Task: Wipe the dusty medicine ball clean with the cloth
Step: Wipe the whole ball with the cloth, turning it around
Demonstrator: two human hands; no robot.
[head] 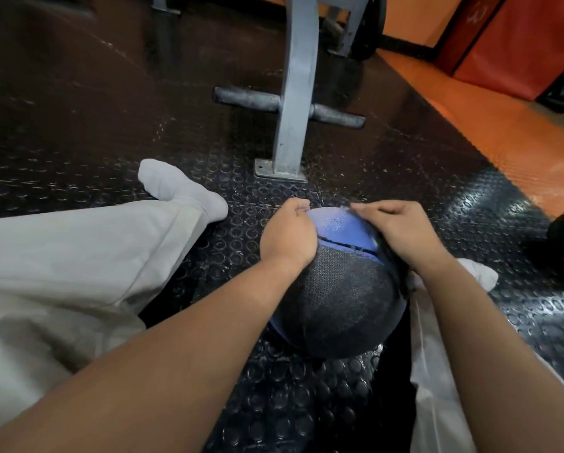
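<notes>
Medicine ball (pixel 336 289) pebbled, black-blue; left hand (pixel 287 237) curled on it, right hand (pixel 401 230) flat on cloth (pixel 394 271).

Medicine ball (pixel 336 289): the black panel is noted as finely pebbled matt rubber, greyed with dust. The blue panel at 12 o'clock is likewise grained.

Floor (pixel 306 403): black rubber with raised round studs, seen glossy at 3 o'clock and duller at 10 o'clock.

Frame (pixel 298 93) at 12 o'clock: grey painted metal, scuffed.

Trousers (pixel 61 256) at 9 o'clock: pale matt cloth.

Sock (pixel 182 191): white knit.

Pad (pixel 519 44) at 1 o'clock: smooth red covering, faint sheen.
</notes>
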